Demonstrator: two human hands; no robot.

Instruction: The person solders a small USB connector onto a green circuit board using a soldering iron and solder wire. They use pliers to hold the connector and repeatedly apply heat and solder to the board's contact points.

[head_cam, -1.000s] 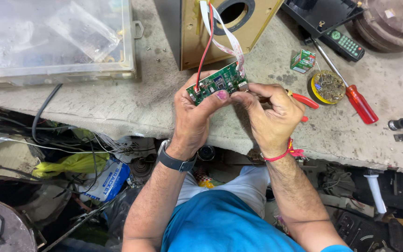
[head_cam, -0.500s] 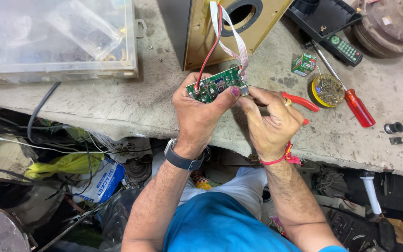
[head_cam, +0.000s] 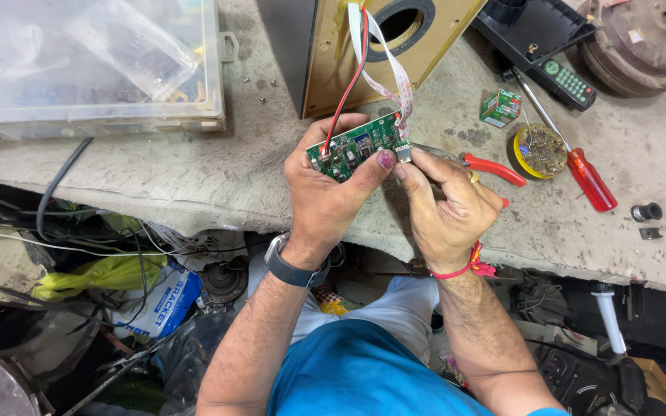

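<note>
So I'm looking down at a rough, stained grey counter (head_cam: 194, 166) with a messy tangle of cables and bags on the floor under its near edge. At 10 o'clock there's a clear plastic organiser box (head_cam: 90, 65) with small bits and clear bags inside, can't make out what exactly. At 12 a wooden speaker cabinet (head_cam: 325, 69) stands on the counter, round port hole facing up. Out at 2 o'clock: a small green and white carton (head_cam: 500, 107), a round yellow tin (head_cam: 539, 151) full of crusty stuff, a red-handled screwdriver (head_cam: 591, 179) and a dark remote (head_cam: 569, 83). My left hand (head_cam: 329, 196) is clamped round a green circuit board (head_cam: 356, 145) dead centre, thumb pressed on its edge, red wire and flat ribbon running up to the cabinet. My right hand (head_cam: 445, 204) pinches a little part at the board's right end, with red-handled pliers (head_cam: 495, 168) tucked in that same hand.
</note>
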